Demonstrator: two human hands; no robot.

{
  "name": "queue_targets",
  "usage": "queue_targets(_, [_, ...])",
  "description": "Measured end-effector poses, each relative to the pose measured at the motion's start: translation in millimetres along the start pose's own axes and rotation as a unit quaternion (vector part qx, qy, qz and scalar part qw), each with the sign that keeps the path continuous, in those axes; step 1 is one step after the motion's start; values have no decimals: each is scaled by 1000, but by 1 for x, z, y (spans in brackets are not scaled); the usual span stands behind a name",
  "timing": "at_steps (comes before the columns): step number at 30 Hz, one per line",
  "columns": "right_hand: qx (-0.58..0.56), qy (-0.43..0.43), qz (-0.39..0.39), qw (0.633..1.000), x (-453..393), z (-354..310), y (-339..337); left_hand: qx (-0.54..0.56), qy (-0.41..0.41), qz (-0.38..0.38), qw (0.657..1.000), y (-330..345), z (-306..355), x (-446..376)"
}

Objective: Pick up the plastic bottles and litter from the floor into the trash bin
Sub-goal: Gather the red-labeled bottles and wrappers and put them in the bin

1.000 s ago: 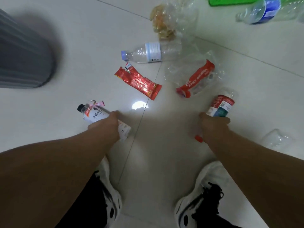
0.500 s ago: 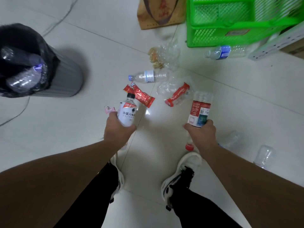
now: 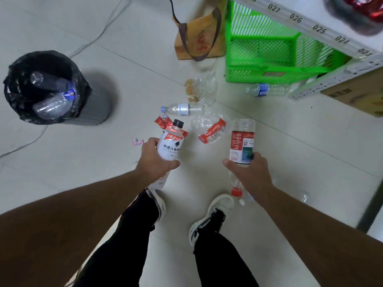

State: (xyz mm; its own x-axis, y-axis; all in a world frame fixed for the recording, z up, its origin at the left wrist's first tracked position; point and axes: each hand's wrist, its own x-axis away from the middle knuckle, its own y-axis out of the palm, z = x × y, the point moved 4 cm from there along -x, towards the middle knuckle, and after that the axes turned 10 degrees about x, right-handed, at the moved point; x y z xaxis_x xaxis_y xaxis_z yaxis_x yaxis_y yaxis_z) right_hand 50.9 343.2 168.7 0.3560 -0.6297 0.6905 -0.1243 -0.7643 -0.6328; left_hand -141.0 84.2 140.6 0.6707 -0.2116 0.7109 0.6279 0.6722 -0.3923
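Above tiled floor [image 3: 103,183], left grip [image 3: 154,160] clasps white bottle [image 3: 171,145], right grip [image 3: 249,172] red-labelled bottle [image 3: 242,141].

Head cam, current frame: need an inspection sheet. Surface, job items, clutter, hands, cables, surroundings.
Surface: pale tiled floor, littered.
Job's things: trash bin, black liner, bottles inside. On floor: blue-capped bottle, second blue-label bottle, red wrapper, crumpled clear plastic, snack bag.
Clutter: small pink item.
Grippers: left hand holds white-label bottle; right hand holds red-label bottle, cap end down.
Cables: grey cable past the bin.
Surroundings: green crate, paper bag, numbered shelf, cardboard box.
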Motion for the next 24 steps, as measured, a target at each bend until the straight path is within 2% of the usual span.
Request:
queue_targets(3, [16, 7, -10, 1000, -1, -11, 0, -43, -2, 6, 999, -9, -4, -8])
queue_targets(10, [10, 17, 31, 999, -10, -49, 20, -95, 53, -42, 993, -44, -5, -28])
queue_targets(18, [-20, 3, 7, 1000, -59, -91, 65, -237, 113, -99, 960, -58, -18, -86])
queue_targets(20, [21, -15, 0, 1000, -82, -90, 84, -282, 129, -110, 944, -42, -31, -109])
queue_targets(24, [173, -56, -14, 983, -158, -70, 127, -352, 171, -135, 910, 7, -61, -173])
